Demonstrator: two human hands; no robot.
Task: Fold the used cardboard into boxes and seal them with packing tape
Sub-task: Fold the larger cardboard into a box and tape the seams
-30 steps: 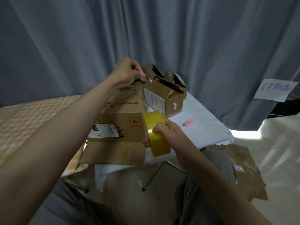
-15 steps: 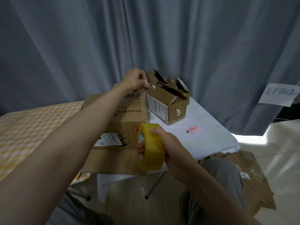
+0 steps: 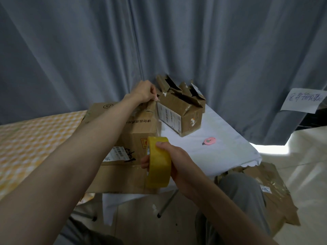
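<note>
The light, stiff tape roll (image 3: 158,162) is gripped by the right hand (image 3: 174,160) over the flattened cardboard (image 3: 123,138) on the worktop (image 3: 221,147), while its sticky free end appears pinched in the left hand (image 3: 144,92); handling by the rim is judged soundest.

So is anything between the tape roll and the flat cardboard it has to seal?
Nothing visible. The right hand grips the tape roll just above the flat cardboard; the left hand pinches at its far edge. The small box stands beside.

Bare forearms, no sleeves; grey trousers (image 3: 242,191)
</note>
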